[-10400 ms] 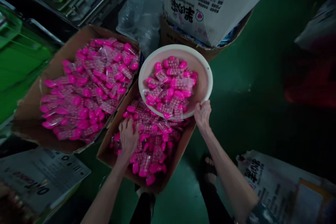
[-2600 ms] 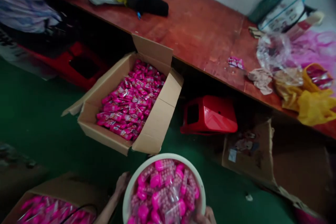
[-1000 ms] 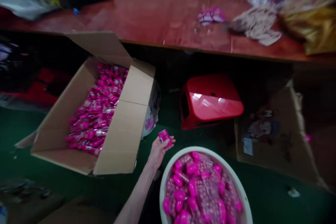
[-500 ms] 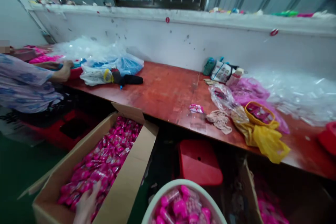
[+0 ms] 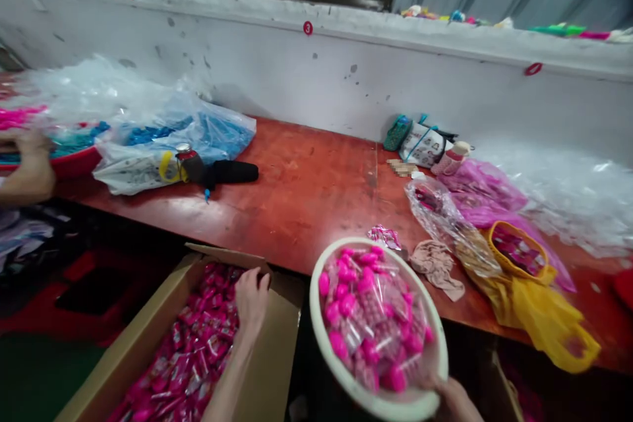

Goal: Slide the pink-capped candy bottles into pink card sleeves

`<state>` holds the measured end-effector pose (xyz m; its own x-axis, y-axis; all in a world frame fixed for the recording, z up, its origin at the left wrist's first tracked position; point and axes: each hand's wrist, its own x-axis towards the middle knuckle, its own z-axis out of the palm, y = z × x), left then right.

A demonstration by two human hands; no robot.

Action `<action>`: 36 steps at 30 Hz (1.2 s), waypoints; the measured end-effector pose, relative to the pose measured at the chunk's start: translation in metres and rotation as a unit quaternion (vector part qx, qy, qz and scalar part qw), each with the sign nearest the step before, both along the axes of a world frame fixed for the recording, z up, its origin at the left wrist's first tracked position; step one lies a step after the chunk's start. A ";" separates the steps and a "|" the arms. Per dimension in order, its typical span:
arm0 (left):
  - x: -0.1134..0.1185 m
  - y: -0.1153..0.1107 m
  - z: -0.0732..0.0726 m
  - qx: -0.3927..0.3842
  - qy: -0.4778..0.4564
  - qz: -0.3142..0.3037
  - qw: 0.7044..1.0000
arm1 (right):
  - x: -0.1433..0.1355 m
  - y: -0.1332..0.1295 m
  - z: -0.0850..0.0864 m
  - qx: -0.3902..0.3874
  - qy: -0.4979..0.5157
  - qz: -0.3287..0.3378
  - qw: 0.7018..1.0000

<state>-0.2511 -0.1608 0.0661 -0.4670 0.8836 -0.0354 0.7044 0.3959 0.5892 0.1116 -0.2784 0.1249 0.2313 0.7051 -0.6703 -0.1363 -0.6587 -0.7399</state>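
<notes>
The fingers (image 5: 264, 279) of the left hand (image 5: 251, 306) are loosely curled and a little apart, above the wrapped dark-pink packets (image 5: 182, 356) in the open cardboard box (image 5: 136, 346), beside its right flap; whether they pinch anything I cannot tell. The right hand (image 5: 449, 393), partly blurred, is closed on the lower-right rim of the white basin (image 5: 395, 407), which is heaped with clear, pink-capped packs (image 5: 370, 303). This basin is to the right of the box, before the edge of the red table (image 5: 306, 178), where a crumpled beige cloth (image 5: 438, 267) lies near a yellow bag (image 5: 548, 323)
</notes>
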 end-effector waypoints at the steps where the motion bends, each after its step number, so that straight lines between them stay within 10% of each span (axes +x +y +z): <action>1: 0.007 0.023 -0.004 0.004 0.019 -0.022 1.000 | 0.000 0.024 -0.004 0.002 0.016 -0.007 1.000; 6: 0.041 0.095 -0.031 0.002 0.093 -0.088 0.992 | 0.000 0.152 -0.023 0.036 0.021 -0.060 0.997; 20: 0.060 0.157 -0.081 -0.017 0.262 -0.110 0.959 | 0.056 0.444 -0.062 0.023 -0.051 -0.092 0.994; 26: 0.077 0.212 -0.075 -0.029 0.275 -0.144 0.950 | 0.059 0.501 -0.085 0.002 -0.048 -0.073 0.996; 36: 0.090 0.220 -0.071 -0.056 0.279 -0.149 0.947 | 0.063 0.528 -0.103 0.036 -0.138 -0.060 0.988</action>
<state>-0.1612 0.0590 -0.0052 -0.1713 0.9844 0.0410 0.9839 0.1688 0.0591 0.1745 0.2500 0.0214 0.4822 0.7059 -0.5189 0.0036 -0.5939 -0.8046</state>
